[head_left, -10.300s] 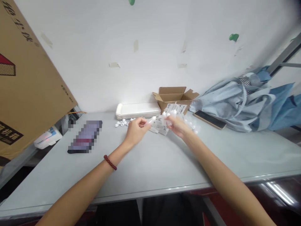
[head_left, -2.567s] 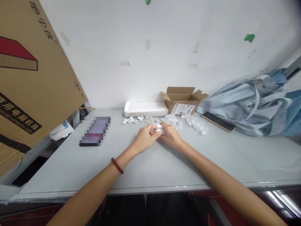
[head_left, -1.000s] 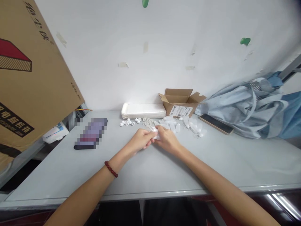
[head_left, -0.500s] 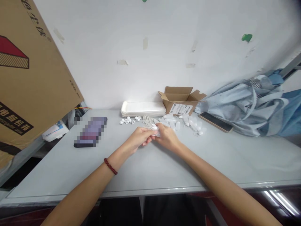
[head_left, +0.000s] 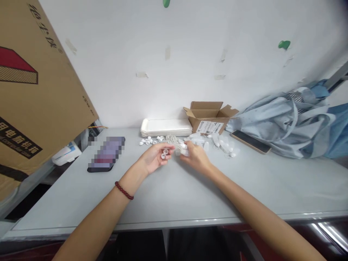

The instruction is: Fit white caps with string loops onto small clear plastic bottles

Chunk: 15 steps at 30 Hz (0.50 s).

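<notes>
My left hand (head_left: 155,158), with a red bead bracelet on its wrist, is turned palm up above the grey table (head_left: 174,188) and pinches two small white caps (head_left: 164,153) at its fingertips. Just to its right, my right hand (head_left: 194,156) is closed around a small clear plastic bottle (head_left: 183,148) with a thin string trailing from it. Behind the hands lie a row of loose white caps (head_left: 148,140), a tangle of strings (head_left: 171,138) and several clear bottles (head_left: 217,142).
A stack of white trays (head_left: 165,127) and an open cardboard box (head_left: 208,116) stand at the wall. A blurred phone (head_left: 106,153) lies to the left, another phone (head_left: 250,141) by blue clothing (head_left: 293,116) on the right. A big carton (head_left: 35,83) leans at left.
My hands were pressed together on the bottle; now the left hand has drawn away to the left and turned palm up with white caps at its fingers, while the right keeps the bottle.
</notes>
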Each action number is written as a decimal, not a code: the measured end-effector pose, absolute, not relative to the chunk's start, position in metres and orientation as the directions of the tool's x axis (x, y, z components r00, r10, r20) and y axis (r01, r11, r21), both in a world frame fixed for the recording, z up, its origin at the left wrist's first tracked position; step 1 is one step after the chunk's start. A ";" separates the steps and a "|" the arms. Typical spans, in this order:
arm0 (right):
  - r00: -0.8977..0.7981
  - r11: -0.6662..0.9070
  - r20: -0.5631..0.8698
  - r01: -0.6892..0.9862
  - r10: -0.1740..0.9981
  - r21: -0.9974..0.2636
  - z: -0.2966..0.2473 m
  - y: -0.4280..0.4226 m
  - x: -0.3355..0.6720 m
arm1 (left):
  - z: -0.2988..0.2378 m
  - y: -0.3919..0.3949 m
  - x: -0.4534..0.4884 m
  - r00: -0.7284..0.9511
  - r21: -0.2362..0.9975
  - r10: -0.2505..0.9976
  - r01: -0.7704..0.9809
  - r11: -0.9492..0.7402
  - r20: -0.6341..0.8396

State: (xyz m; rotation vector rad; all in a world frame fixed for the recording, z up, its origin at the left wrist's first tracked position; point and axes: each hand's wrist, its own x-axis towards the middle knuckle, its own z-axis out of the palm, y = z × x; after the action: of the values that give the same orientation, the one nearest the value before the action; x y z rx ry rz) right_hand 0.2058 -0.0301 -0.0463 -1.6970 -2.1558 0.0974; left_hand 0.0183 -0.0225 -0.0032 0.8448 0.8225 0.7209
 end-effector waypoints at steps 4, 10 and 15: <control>-0.197 0.254 0.239 0.938 0.951 -0.236 -0.046 -0.030 0.203 | -0.001 -0.022 0.016 0.260 0.966 0.949 -0.139 0.218 -0.177; -0.253 0.288 0.207 0.944 0.945 -0.159 -0.041 -0.035 0.196 | -0.008 -0.026 0.023 0.231 0.909 0.959 0.342 -0.238 0.164; -0.313 0.346 0.237 0.932 0.920 -0.109 -0.038 -0.041 0.196 | -0.010 -0.033 0.028 0.460 0.812 0.867 0.421 -0.405 0.193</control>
State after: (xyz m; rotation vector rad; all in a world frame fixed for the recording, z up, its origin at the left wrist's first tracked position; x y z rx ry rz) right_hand 0.1962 -0.0409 -0.0381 -1.6610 -2.3542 -0.0695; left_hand 0.0281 -0.0330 -0.0105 2.0080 1.0700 0.8107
